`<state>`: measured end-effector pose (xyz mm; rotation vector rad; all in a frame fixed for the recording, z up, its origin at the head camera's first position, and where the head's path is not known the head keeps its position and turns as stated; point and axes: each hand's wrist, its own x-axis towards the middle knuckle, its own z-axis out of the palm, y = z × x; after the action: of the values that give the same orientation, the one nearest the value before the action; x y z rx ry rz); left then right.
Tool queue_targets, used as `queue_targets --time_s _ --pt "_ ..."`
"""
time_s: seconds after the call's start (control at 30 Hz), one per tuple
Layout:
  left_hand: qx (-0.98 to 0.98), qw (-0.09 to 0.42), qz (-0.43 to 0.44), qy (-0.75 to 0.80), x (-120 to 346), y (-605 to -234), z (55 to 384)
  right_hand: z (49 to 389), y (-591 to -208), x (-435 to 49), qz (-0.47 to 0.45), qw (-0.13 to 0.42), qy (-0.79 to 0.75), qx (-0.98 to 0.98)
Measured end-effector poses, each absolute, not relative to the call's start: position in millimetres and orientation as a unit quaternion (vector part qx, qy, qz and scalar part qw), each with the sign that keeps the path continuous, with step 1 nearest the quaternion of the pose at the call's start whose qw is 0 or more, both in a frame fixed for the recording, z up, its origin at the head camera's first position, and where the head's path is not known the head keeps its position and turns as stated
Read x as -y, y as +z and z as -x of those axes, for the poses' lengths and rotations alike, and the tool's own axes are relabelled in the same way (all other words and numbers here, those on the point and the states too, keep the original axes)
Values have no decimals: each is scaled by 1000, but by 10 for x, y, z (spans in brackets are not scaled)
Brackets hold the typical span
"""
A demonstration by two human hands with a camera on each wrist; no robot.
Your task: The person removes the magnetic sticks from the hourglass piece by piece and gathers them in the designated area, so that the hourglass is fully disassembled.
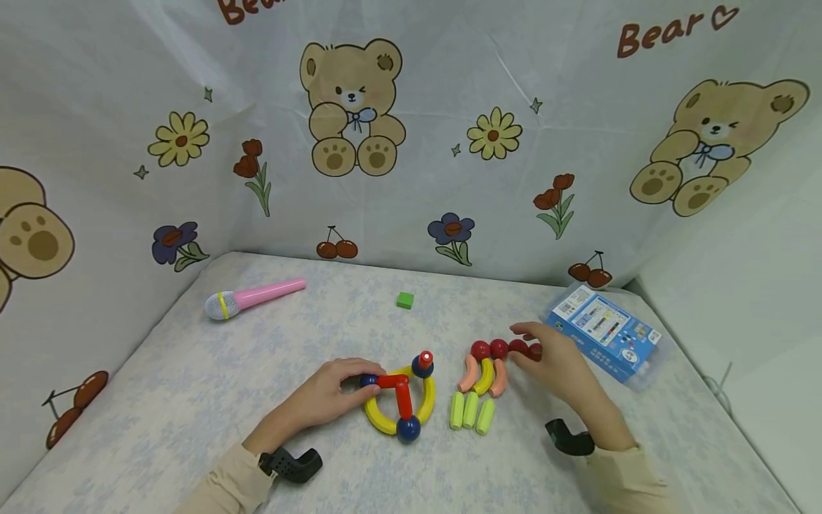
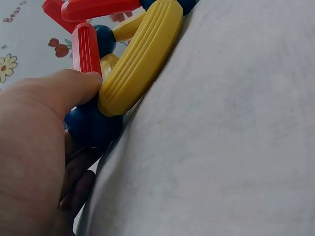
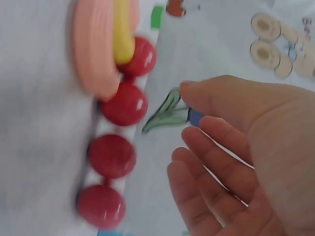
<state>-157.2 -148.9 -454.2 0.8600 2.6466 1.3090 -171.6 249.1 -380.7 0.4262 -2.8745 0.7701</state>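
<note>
My left hand (image 1: pixel 334 391) grips the left blue ball (image 2: pixel 93 123) of a magnetic stick-and-ball model, thumb against the ball and a red rod (image 2: pixel 86 46). Curved yellow rods (image 1: pixel 382 419) form the model's ring on the table, joined by blue balls (image 1: pixel 408 429). Red rods (image 1: pixel 403 400) rise inside it, and another stands on the back right ball. My right hand (image 1: pixel 557 360) hovers beside a row of several red balls (image 3: pixel 112 155), fingers loosely bent and apart, holding nothing. Pink curved rods (image 3: pixel 93 49) and a yellow one (image 1: pixel 484 376) lie before the balls.
Three light green rods (image 1: pixel 471 410) lie nearest the front. A blue toy package (image 1: pixel 604 332) is at the right rear. A pink toy microphone (image 1: pixel 257 297) lies at the left rear, and a small green block (image 1: pixel 405 300) sits near the back. Bear-print cloth (image 1: pixel 424 185) rises behind.
</note>
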Motion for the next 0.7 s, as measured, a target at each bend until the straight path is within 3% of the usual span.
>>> queue_targets --time_s 0.27,0.5,0.7 --pt "-858 24 -293 422 1504 -4547 1577 1553 -3831 -1962 -234 96 286 924" --pt "-858 29 -292 422 1510 -4543 1589 1420 -3867 -1543 -317 52 334 886" --pt "-854 37 -291 430 1507 -4543 1586 1378 -3927 -1424 -312 25 349 883"
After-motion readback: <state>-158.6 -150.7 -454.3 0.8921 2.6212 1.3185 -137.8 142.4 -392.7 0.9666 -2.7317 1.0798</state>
